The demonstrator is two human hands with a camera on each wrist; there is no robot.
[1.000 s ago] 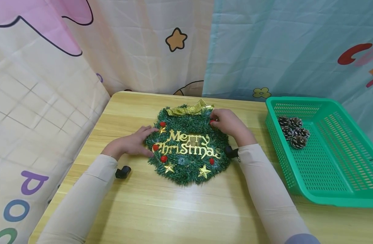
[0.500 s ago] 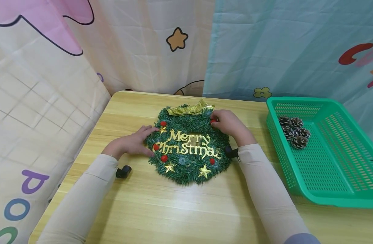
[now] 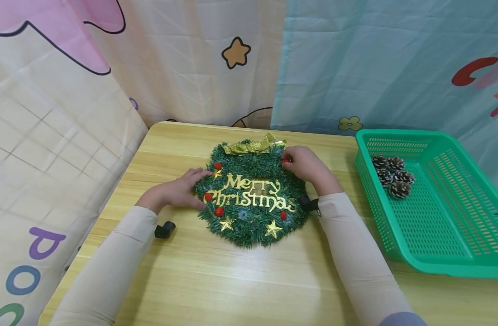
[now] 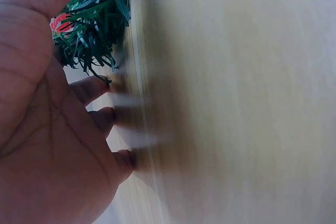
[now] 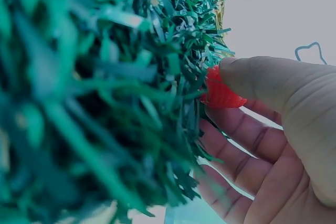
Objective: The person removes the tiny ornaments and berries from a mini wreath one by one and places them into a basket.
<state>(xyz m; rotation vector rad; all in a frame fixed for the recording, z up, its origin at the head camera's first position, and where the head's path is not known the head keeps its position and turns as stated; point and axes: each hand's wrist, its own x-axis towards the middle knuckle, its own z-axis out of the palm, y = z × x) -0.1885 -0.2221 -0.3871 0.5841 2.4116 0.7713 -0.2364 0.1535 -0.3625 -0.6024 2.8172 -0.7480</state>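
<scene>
A green tinsel wreath (image 3: 255,166) lies flat on the wooden table (image 3: 241,290), bearing gold "Merry Christmas" lettering (image 3: 251,194), gold stars (image 3: 273,229), several red balls (image 3: 219,212) and a gold ribbon (image 3: 253,147) at its top. At the upper right of the wreath, my right hand (image 3: 305,165) pinches a red berry-like ornament (image 5: 223,92) between thumb and fingers, against the green strands. My left hand (image 3: 177,189) rests at the wreath's left edge with fingers spread. In the left wrist view its fingertips (image 4: 125,162) touch the tabletop beside the strands.
A green plastic basket (image 3: 404,246) stands on the right side of the table, with several frosted pine cones (image 3: 399,189) in its near-left corner. Printed curtains (image 3: 184,59) hang behind the table and along its left side. A black wrist camera (image 3: 165,230) sits below my left wrist.
</scene>
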